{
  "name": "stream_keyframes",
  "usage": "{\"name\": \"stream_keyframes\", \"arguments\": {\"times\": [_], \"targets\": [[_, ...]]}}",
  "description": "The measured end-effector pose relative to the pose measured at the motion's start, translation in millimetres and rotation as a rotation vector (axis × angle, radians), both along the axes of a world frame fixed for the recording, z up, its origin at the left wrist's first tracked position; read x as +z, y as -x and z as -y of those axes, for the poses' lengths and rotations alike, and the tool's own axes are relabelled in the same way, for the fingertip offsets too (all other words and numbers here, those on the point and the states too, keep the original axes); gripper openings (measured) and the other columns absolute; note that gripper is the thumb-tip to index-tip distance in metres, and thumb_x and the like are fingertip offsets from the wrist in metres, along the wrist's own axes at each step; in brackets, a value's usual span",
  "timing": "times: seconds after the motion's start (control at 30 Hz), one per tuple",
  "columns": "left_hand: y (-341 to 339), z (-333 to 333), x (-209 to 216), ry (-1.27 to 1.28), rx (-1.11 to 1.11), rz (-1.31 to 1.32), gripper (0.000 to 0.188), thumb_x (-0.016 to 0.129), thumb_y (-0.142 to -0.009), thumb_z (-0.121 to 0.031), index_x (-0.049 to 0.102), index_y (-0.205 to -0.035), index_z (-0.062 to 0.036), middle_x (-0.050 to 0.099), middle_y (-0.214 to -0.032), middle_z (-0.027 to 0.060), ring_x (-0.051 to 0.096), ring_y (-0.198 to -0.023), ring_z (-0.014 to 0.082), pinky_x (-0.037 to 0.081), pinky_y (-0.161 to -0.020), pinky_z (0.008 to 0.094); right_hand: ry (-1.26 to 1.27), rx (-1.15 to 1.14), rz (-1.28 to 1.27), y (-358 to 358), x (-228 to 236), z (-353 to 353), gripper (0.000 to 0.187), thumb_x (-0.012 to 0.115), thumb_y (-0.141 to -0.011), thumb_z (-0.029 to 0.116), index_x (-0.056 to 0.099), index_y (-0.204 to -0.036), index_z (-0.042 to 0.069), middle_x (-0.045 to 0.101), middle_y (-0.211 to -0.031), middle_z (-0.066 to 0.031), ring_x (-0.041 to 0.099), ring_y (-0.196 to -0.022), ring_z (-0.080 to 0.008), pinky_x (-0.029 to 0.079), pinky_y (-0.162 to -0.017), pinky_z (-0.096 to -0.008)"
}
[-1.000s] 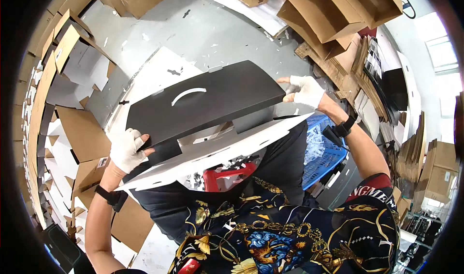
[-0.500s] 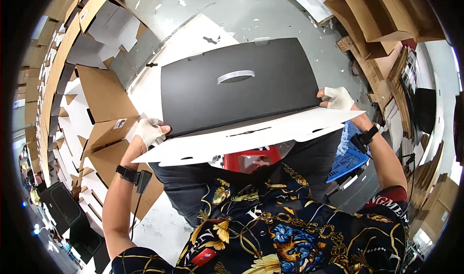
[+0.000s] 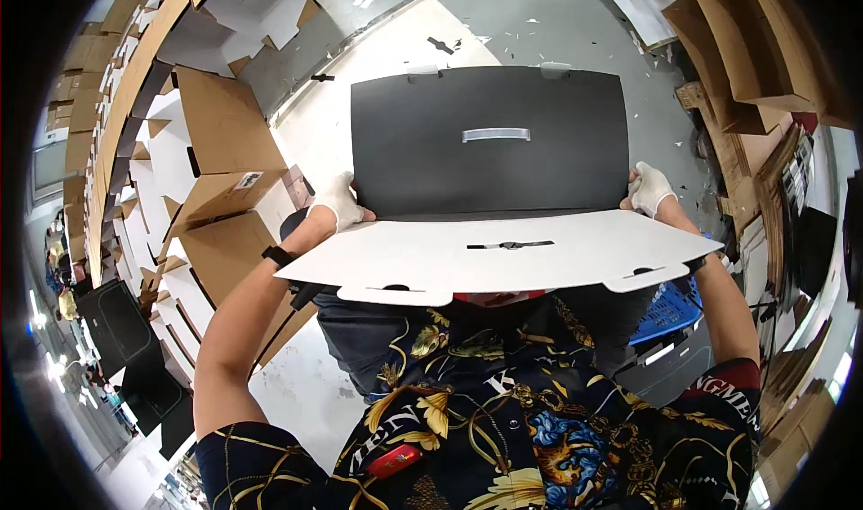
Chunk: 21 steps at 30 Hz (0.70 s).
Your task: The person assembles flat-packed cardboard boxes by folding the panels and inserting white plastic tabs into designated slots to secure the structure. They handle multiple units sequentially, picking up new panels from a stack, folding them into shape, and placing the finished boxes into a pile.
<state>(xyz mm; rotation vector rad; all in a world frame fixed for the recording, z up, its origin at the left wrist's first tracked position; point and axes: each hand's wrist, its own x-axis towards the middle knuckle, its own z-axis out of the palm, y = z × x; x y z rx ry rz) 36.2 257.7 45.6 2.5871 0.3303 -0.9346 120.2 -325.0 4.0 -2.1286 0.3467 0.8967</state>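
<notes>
Hands grip opposite ends of the black-and-white die-cut carton blank (image 3: 490, 164), left hand (image 3: 340, 200) and right hand (image 3: 649, 189) level at the fold; both should press evenly for a straight crease.

Your left hand (image 3: 340, 201) and right hand (image 3: 649, 189) are gloved in white, fingers curled shut in a grip. Both forearms reach forward, elbows bent.

A black-and-white carton blank (image 3: 490, 164) is gripped at both side edges — left hand (image 3: 339, 201), right hand (image 3: 649, 189) — above brown boxes (image 3: 216, 150).
</notes>
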Motion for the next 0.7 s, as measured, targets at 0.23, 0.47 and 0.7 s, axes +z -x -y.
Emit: {"name": "stream_keyframes", "arguments": {"times": [0.23, 0.47, 0.7], "targets": [[7, 0, -12, 0.056, -0.014, 0.106, 0.070, 0.094, -0.055, -0.022, 0.065, -0.112, 0.0067, 0.070, -0.105, 0.0246, 0.069, -0.100, 0.0362, 0.055, -0.089, 0.0393, 0.322, 0.365, 0.140, -5, 15, -13, 0.049, 0.089, -0.061, -0.005, 0.059, -0.100, -0.004, 0.065, -0.078, -0.0113, 0.064, -0.063, -0.0215, 0.052, -0.052, -0.0375], [-12, -47, 99, 0.719, 0.125, -0.159, 0.057, 0.066, -0.070, 0.014, 0.064, -0.125, 0.0004, 0.070, -0.107, 0.0051, 0.065, -0.095, 0.0140, 0.053, -0.083, 0.0271, -0.267, 0.084, -0.152, 7, 98, 56, 0.081, 0.086, -0.066, -0.001, 0.056, -0.141, 0.008, 0.064, -0.132, -0.0146, 0.065, -0.113, -0.0246, 0.052, -0.097, -0.0378], [30, -46, 160, 0.966, -0.072, 0.102, 0.059, 0.095, -0.060, -0.028, 0.074, -0.109, -0.0008, 0.074, -0.102, 0.0095, 0.067, -0.097, 0.0188, 0.052, -0.093, 0.0318, -0.642, 0.076, 0.248, 68, 176, 17, 0.039, 0.087, -0.074, 0.021, 0.077, -0.106, 0.001, 0.075, -0.105, -0.0118, 0.068, -0.104, -0.0217, 0.050, -0.096, -0.0324]]}}
